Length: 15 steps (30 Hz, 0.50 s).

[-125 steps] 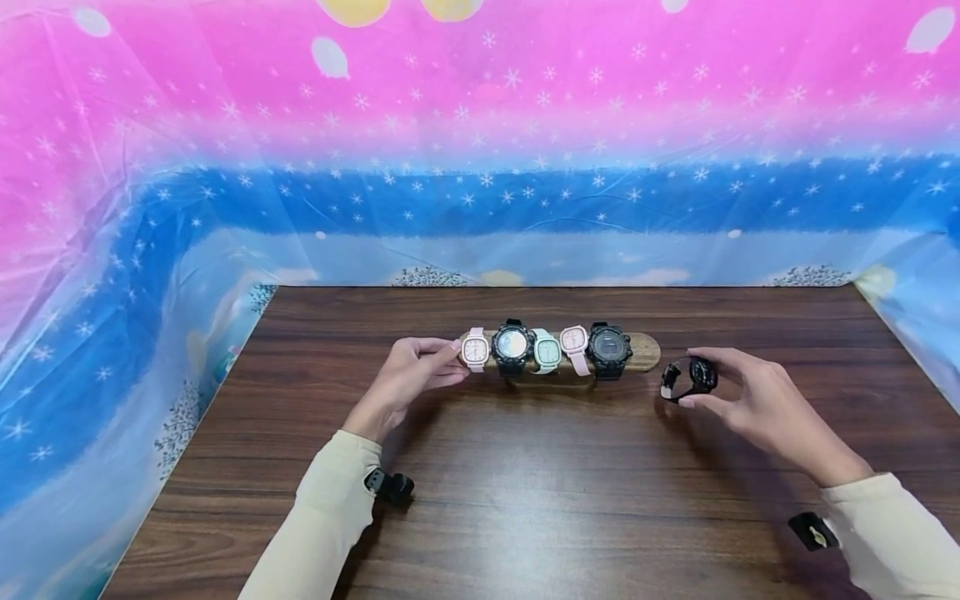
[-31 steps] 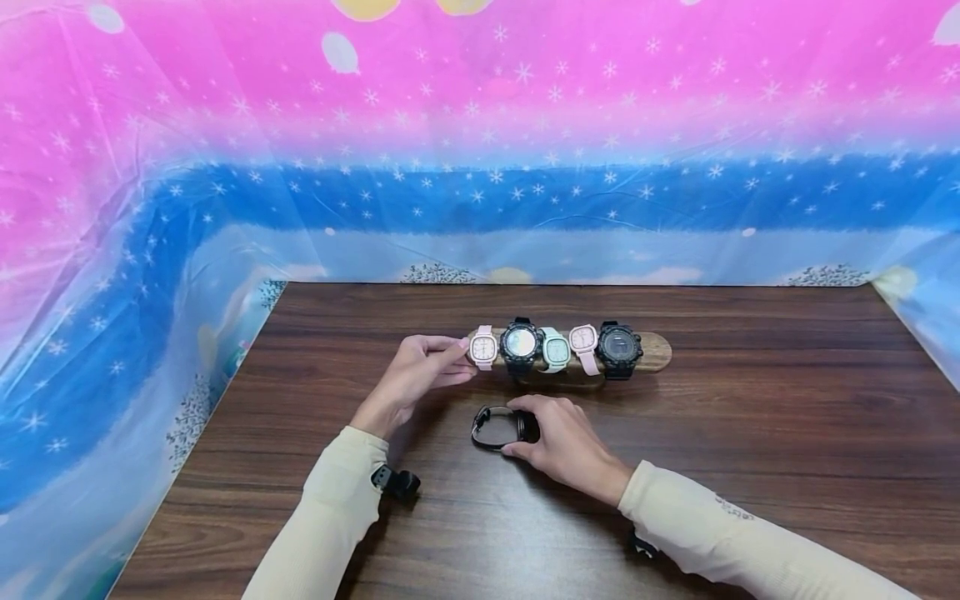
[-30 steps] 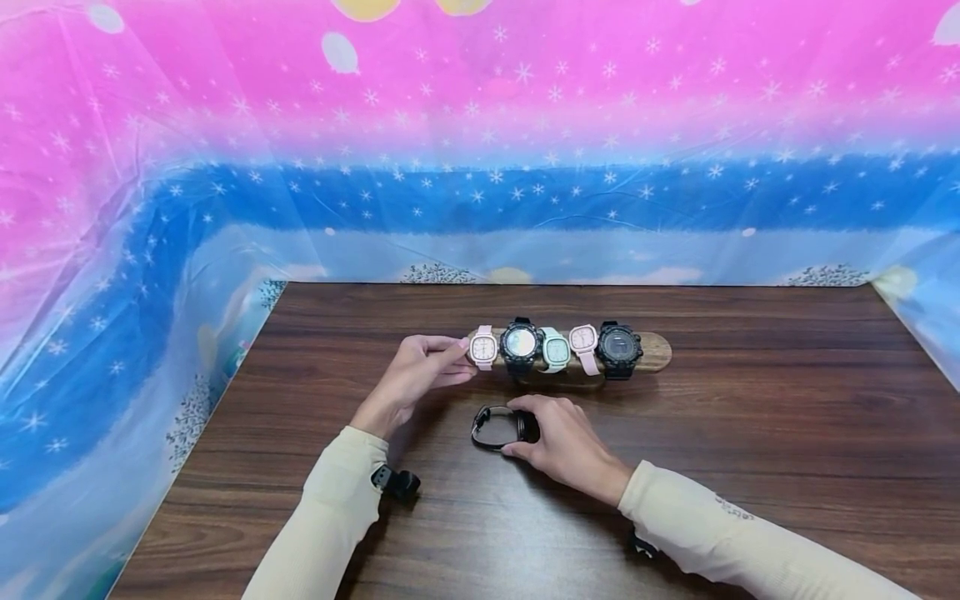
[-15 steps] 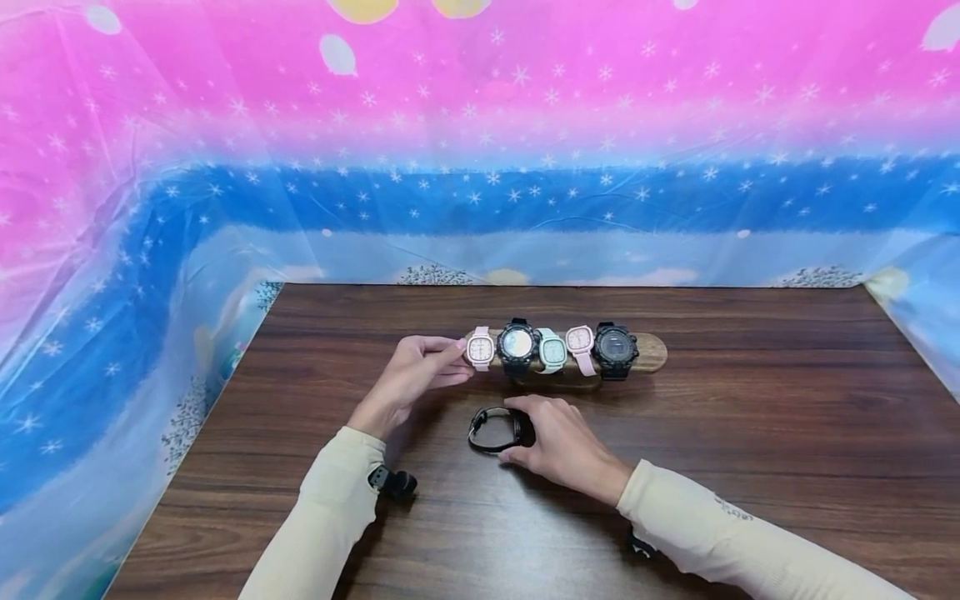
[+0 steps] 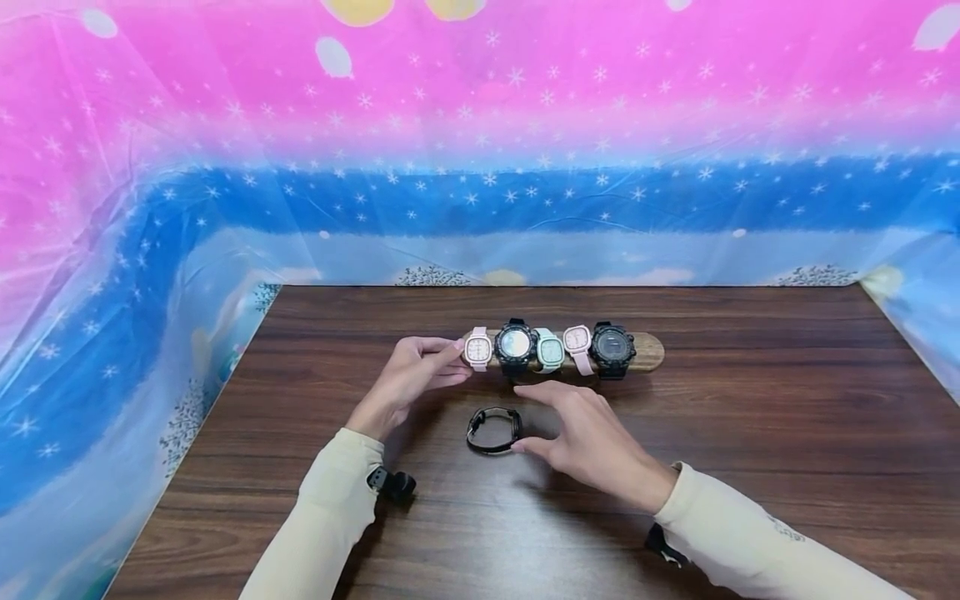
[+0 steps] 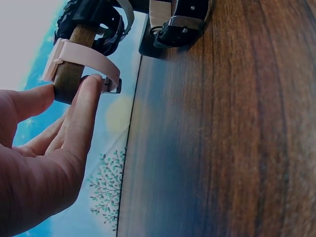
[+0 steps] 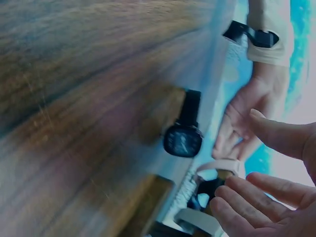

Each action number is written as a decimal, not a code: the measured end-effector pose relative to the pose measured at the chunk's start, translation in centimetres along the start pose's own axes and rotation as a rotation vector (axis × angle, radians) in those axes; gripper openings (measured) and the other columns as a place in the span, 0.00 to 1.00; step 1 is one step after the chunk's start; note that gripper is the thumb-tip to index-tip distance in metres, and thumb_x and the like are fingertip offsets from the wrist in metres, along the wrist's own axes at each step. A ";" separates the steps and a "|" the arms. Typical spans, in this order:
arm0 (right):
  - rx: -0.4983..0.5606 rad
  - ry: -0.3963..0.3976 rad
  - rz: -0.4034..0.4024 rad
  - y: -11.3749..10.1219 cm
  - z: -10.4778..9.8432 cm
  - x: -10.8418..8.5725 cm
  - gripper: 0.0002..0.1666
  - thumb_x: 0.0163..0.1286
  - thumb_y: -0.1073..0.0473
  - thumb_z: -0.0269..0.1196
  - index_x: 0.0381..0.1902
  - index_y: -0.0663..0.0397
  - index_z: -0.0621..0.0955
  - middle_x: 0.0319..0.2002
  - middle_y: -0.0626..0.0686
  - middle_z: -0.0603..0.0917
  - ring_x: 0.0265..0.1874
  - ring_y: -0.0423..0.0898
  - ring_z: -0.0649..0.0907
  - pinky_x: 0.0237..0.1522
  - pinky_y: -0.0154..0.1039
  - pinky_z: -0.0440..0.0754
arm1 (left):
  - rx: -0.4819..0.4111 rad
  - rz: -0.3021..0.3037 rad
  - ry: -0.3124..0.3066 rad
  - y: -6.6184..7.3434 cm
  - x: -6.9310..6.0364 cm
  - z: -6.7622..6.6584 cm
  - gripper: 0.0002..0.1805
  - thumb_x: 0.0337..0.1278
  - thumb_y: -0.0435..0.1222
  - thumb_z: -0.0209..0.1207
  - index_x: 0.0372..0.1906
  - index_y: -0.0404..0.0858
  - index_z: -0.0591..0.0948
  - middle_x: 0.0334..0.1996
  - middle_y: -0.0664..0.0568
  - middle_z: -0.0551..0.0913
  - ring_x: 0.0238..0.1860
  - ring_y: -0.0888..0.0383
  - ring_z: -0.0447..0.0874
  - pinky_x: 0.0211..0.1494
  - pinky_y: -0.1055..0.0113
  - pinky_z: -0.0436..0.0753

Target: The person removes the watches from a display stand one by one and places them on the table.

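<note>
Head view: a dark wood-grain table [image 5: 765, 450] spans the lower frame; mid-frame, a wooden watch stand [image 5: 649, 352] carries five wristwatches [image 5: 551, 352], its left end pinched by the left hand [image 5: 412, 373]. Below, the right hand [image 5: 596, 429], spread wide, holds nothing. Just left of it, and nearer to it, the black wristwatch [image 5: 516, 427] rests sideways, loop facing up, long axis running left-right.

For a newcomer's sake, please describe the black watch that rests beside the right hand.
On the dark brown table, find the long wooden stand bearing five watches. On its near side rests the black watch with a rounded-square case, the only watch off that stand.
</note>
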State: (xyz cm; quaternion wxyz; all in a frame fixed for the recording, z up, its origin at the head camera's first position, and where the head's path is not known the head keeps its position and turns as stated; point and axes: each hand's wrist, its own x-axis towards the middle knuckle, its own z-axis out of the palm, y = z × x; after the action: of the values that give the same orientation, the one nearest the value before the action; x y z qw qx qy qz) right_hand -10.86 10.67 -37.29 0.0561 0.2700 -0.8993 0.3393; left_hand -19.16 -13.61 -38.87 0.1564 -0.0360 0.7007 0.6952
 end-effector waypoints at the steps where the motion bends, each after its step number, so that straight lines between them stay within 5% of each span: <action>1: 0.000 0.009 0.000 -0.1 -0.4 -0.1 0.38 0.51 0.55 0.82 0.59 0.60 0.82 0.54 0.55 0.86 0.48 0.46 0.85 0.54 0.48 0.86 | -0.004 -0.001 0.000 0.0 0.0 0.0 0.21 0.73 0.34 0.59 0.60 0.21 0.76 0.44 0.35 0.85 0.42 0.52 0.89 0.50 0.64 0.88; 6: -0.014 0.057 0.009 -0.2 -2.1 -0.5 0.38 0.50 0.55 0.82 0.59 0.59 0.83 0.55 0.55 0.86 0.39 0.44 0.84 0.57 0.49 0.84 | -0.027 -0.004 0.000 -0.1 0.1 -0.1 0.20 0.73 0.33 0.59 0.59 0.20 0.76 0.42 0.36 0.86 0.39 0.54 0.89 0.50 0.65 0.88; 15: -0.033 0.157 0.033 0.8 -5.0 -0.7 0.41 0.48 0.57 0.83 0.60 0.61 0.81 0.56 0.59 0.85 0.56 0.57 0.84 0.61 0.55 0.81 | -0.028 -0.004 -0.009 0.1 0.0 0.1 0.21 0.73 0.32 0.58 0.60 0.20 0.75 0.42 0.36 0.86 0.39 0.54 0.89 0.50 0.65 0.88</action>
State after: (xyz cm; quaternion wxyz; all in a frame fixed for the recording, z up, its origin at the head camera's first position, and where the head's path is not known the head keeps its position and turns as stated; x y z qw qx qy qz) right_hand -11.13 14.73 -34.14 0.1253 0.2267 -0.9020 0.3455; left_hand -19.13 -13.55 -38.77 0.1606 -0.0363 0.6901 0.7047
